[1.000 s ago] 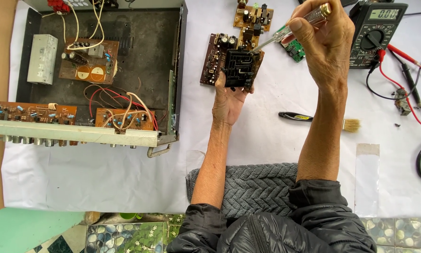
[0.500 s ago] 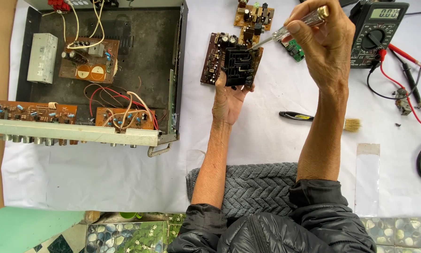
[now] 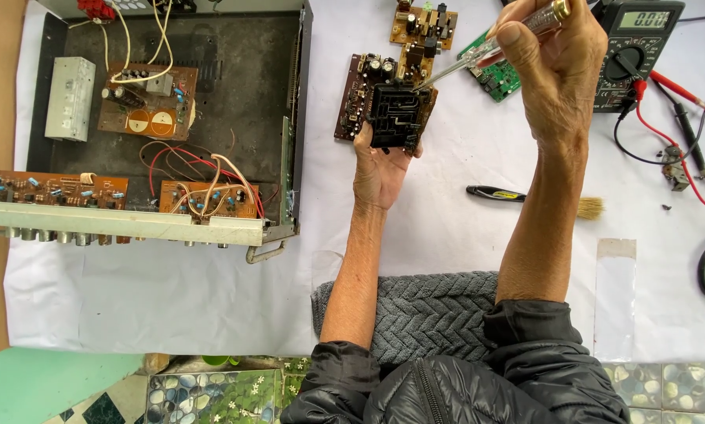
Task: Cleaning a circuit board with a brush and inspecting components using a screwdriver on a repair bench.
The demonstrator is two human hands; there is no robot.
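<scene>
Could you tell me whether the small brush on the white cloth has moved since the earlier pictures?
No. The brush lies at the same spot and angle, below the multimeter.

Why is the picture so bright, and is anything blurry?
Head view: soft, even light on the white cloth, faint shadows only; the right hand and screwdriver look sharp, the left hand and board too; no strong glare.

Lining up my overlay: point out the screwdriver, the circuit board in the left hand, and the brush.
screwdriver (image 3: 490, 49), head view, on its clear handle.
circuit board (image 3: 395, 116), head view, on its black heat sink.
brush (image 3: 497, 193), head view, on its black handle.
</scene>
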